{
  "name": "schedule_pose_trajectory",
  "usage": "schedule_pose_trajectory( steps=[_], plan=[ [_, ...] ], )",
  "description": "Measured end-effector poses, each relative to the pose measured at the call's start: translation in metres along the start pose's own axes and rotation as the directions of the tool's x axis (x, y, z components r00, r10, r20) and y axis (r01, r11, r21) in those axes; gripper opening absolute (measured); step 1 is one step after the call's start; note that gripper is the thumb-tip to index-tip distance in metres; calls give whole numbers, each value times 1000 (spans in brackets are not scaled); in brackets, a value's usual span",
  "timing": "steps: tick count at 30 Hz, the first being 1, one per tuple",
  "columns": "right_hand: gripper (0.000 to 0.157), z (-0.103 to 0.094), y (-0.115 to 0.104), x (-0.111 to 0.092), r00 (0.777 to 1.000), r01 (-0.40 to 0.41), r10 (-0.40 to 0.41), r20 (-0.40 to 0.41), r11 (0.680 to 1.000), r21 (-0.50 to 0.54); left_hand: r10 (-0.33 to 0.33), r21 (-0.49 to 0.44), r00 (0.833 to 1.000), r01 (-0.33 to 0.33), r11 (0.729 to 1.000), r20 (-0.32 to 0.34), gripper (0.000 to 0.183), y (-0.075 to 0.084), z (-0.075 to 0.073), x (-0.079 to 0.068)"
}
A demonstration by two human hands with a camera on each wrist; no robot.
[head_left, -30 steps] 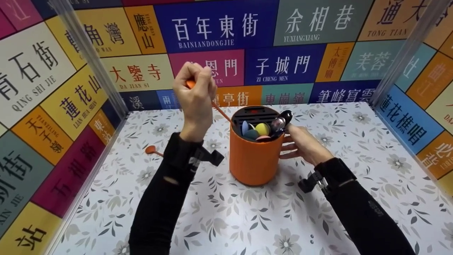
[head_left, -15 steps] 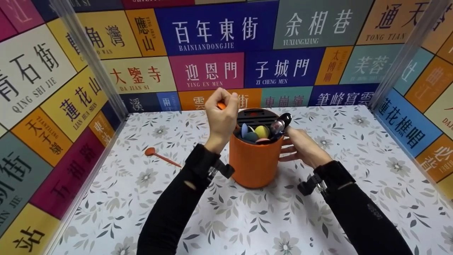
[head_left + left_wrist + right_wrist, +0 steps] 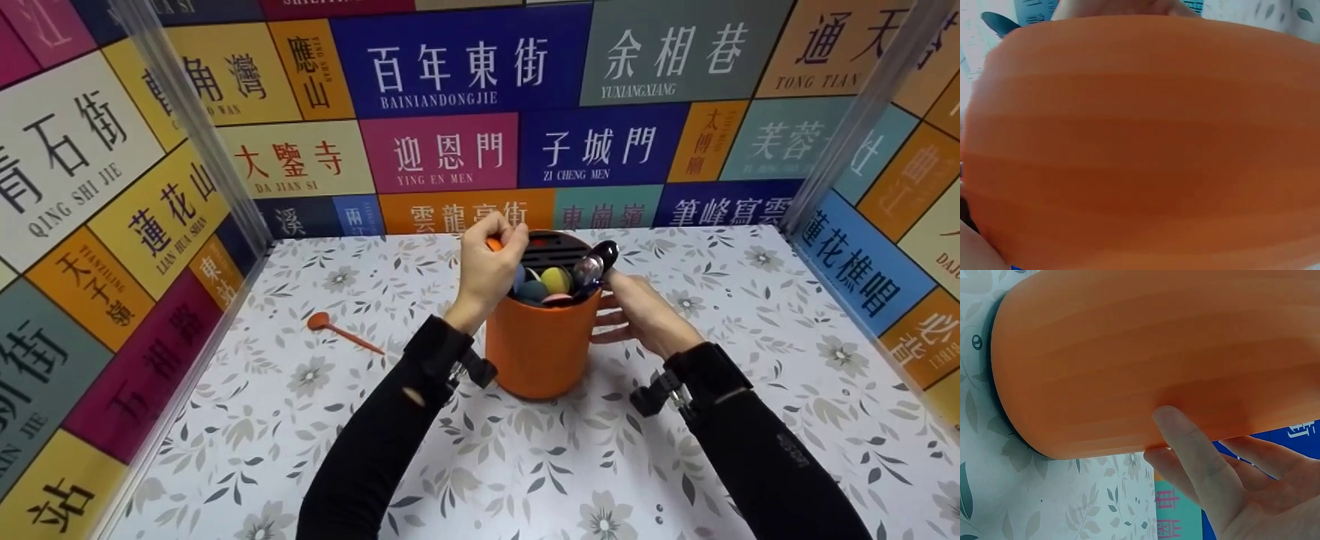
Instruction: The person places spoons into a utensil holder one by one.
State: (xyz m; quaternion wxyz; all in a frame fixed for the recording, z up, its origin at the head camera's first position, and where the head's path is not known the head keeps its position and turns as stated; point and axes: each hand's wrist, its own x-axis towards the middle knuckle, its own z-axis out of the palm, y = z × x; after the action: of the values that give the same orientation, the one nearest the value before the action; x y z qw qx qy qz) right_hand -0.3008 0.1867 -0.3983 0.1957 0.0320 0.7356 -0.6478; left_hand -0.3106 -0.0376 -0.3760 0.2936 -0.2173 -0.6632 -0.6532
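An orange utensil holder (image 3: 538, 352) with a black slotted insert (image 3: 551, 253) stands upright on the table. My left hand (image 3: 487, 262) is at its left rim and pinches an orange spoon (image 3: 493, 244); only a bit of its orange end shows, and the rest is hidden by the hand and the holder. My right hand (image 3: 649, 311) rests on the holder's right side with straight fingers (image 3: 1202, 458), as the right wrist view shows. Several utensils with rounded colored ends, one yellow (image 3: 556, 280), sit in the holder. A shiny metal spoon (image 3: 589, 266) and a black rounded piece (image 3: 605, 253) lean out near the right thumb.
Another orange spoon (image 3: 345, 334) lies on the flower-patterned table (image 3: 480, 465), left of the holder. Panels with colored street-name blocks (image 3: 457, 56) stand close behind the holder and along both sides.
My left hand has come down and to the right with the orange spoon, whose thin handle has gone down into the holder. The right hand has stayed at the holder's side.
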Motion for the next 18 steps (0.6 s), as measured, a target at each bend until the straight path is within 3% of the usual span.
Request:
schedule_pose_trajectory(
  steps=[5,9,12,18],
  plan=[
    [60,0,1,0,1000,-2,2,-1,1000,4,-23,98,997,16,995,71,34,-9,-2,-5],
    [60,0,1,0,1000,-3,3,1,1000,4,-87,159,992,71,985,97,18,-13,-7,-8],
    [60,0,1,0,1000,-2,2,-2,1000,3,-164,182,980,141,973,116,38,-14,-11,-8],
    [60,0,1,0,1000,-1,1,-5,1000,11,-324,287,935,274,918,144,88,-16,-17,-7]
  ],
)
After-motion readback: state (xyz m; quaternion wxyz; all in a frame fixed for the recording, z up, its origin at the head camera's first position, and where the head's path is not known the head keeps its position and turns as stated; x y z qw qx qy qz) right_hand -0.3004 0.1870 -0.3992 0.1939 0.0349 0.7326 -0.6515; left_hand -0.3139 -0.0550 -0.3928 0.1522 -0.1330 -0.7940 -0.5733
